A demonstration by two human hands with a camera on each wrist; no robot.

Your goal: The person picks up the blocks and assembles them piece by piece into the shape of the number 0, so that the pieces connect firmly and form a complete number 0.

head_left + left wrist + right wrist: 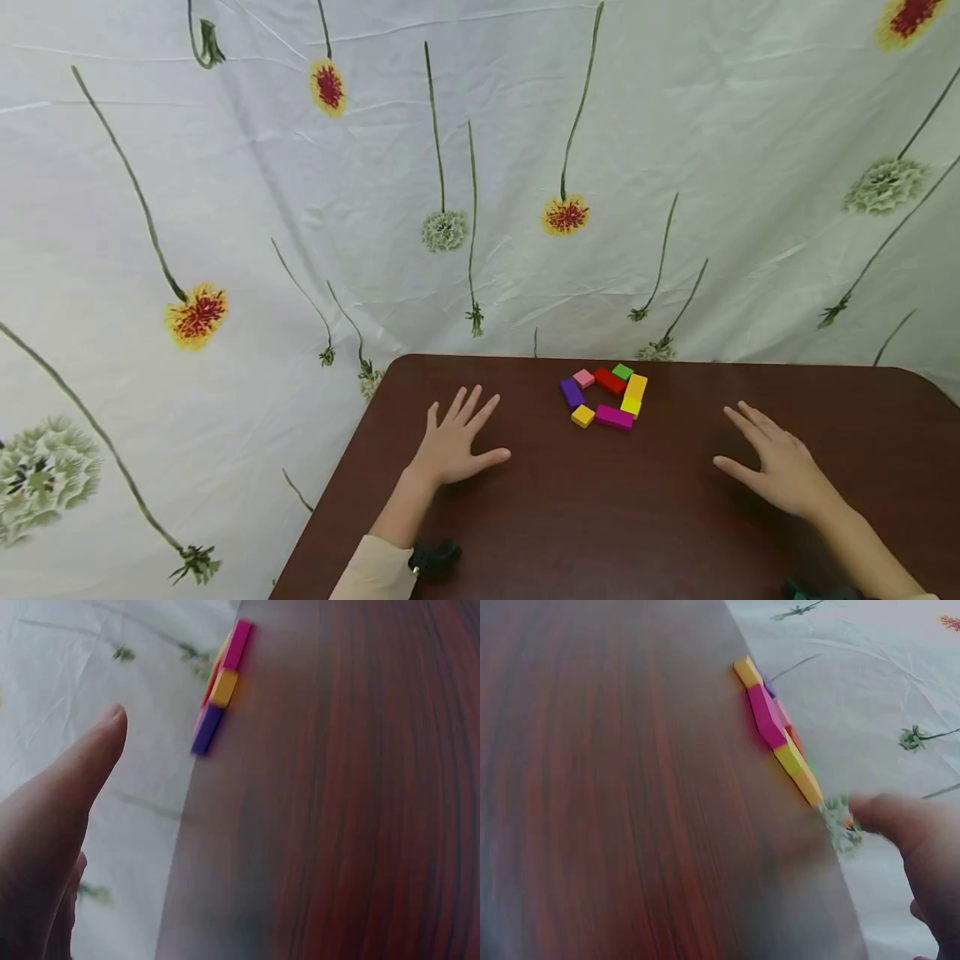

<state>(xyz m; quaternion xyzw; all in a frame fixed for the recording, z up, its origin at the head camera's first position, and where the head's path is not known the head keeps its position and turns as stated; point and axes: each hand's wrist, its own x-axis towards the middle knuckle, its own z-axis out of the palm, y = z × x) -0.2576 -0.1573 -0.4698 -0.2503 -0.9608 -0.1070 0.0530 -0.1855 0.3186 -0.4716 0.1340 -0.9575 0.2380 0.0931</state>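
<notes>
Several coloured blocks lie in a rough ring near the table's far edge: a purple block (572,394), a pink block (583,379), a red block (610,382), a green block (622,372), an orange block (635,388), a yellow block (631,407), a magenta block (614,417) and a small amber block (582,416). To their left, my left hand (453,446) is spread over the table with nothing in it. My right hand (780,467), fingers extended, is held to the right of the ring, apart from it. In both wrist views only part of each hand shows.
The dark brown wooden table (570,517) has rounded far corners. Behind it hangs a white cloth (510,275) printed with flowers and stems. A black strap (435,558) sits at the left wrist, by a beige sleeve (375,571).
</notes>
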